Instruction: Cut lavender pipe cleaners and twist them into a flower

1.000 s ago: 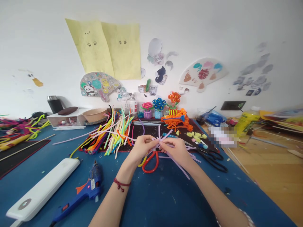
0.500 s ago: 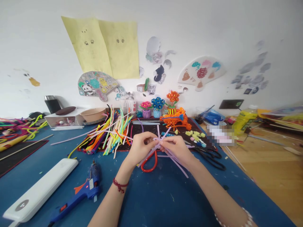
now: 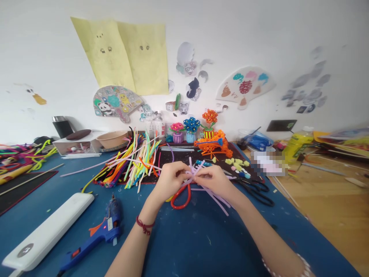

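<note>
Several light purple pipe cleaners (image 3: pixel 198 167) cross in a star-like bunch between my two hands, their ends spreading out. My left hand (image 3: pixel 172 177) pinches the bunch from the left, thumb and forefinger near its centre. From the right, my right hand (image 3: pixel 215 180) grips it close by, fingertips almost meeting the left ones; the exact crossing is partly hidden. Under the bunch, a red handle loop (image 3: pixel 181 207) lies on the blue table. More purple pipe cleaners (image 3: pixel 217 202) stick out below my right hand. Black-handled scissors (image 3: pixel 259 188) lie to its right.
A pile of colourful pipe cleaners (image 3: pixel 144 161) lies left of my hands. A blue glue gun (image 3: pixel 106 227) and a white power strip (image 3: pixel 49 231) are at the front left. Behind stand small flower pots (image 3: pixel 191 137), with orange pipe-cleaner pieces (image 3: pixel 213 143) and yellow pompoms (image 3: pixel 238 164) nearby.
The purple pipe cleaners have turned slightly in my fingers, and their upper ends point differently. Both hands keep their pinch in nearly the same place; the view has shifted a little.
</note>
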